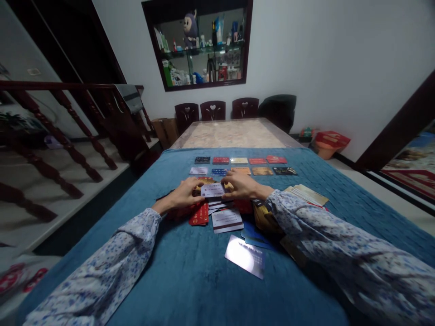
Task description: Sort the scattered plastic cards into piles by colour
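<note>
Pale printed card [213,190], pinched at opposite ends by my left hand [185,194] and right hand [242,185], over a loose card pile [227,220]; two rows of cards [241,170] lie laid out beyond, the pile apparently still unarranged

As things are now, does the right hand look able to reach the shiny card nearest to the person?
Probably yes: nothing covers the shiny card, though the right hand, gripping the pale card with the left hand, would likely let go first.
</note>
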A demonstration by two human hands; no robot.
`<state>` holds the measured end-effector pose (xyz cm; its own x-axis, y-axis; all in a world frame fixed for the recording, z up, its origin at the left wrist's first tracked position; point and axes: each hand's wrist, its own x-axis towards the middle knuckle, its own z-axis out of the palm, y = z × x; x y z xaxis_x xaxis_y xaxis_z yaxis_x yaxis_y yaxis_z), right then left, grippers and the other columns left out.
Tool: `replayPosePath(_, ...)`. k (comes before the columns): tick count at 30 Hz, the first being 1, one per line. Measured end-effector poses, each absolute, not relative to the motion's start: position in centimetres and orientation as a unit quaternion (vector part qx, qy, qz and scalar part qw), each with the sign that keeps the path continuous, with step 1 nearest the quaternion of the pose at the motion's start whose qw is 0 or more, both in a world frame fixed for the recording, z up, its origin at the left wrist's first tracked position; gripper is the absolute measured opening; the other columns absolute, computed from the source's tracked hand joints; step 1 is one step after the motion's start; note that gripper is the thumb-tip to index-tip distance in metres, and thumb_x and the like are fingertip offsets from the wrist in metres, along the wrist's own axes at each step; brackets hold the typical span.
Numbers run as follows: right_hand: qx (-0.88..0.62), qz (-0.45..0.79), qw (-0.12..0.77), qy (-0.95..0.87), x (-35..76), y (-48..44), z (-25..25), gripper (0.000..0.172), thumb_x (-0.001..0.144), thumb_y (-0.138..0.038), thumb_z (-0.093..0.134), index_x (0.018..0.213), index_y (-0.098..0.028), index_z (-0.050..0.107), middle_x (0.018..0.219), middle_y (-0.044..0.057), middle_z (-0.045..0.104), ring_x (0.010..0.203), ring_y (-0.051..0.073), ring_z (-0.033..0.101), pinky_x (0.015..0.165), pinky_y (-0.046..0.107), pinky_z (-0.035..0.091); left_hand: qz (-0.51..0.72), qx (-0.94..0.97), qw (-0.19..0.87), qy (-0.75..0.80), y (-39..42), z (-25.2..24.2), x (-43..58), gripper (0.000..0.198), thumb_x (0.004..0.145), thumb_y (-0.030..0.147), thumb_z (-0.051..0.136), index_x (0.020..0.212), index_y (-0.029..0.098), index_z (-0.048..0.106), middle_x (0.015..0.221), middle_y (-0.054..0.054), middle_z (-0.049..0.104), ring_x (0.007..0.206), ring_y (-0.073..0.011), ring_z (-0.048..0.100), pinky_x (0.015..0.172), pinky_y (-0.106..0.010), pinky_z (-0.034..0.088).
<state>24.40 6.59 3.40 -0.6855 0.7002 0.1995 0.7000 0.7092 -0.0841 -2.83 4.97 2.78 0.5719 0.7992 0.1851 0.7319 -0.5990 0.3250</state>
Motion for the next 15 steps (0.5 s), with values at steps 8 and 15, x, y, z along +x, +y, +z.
replayPosePath(8, -0.387, 0.006, 0.119, -0.914, 22.9, 8.1, 3.6, 0.042, 0.079, -0.050, 0.085, 0.106, -0.019, 0.078, 0.103, 0.013, 0.072, 0.100, 0.029, 0.058, 0.074, 0.033, 0.039, 0.161, 0.883, 0.113, 0.427, 6.6, 3.4, -4.6, 0.046, 0.083, 0.033, 0.075, 0.127, 0.022, 0.070, 0.122, -0.011, 0.068, 0.116, -0.0293, 0.063, 0.104, -0.046, 0.052)
replayPosePath(15, -0.392, 0.011, 0.113, -0.913, 21.4, 9.5, 4.1, 0.031, 0.081, -0.041, 0.085, 0.103, -0.019, 0.079, 0.102, 0.011, 0.072, 0.106, 0.029, 0.059, 0.077, 0.031, 0.041, 0.170, 0.882, 0.091, 0.431, 8.9, 4.0, -6.1, 0.040, 0.080, 0.040, 0.077, 0.116, 0.021, 0.072, 0.115, -0.010, 0.069, 0.109, -0.0287, 0.065, 0.100, -0.043, 0.053)
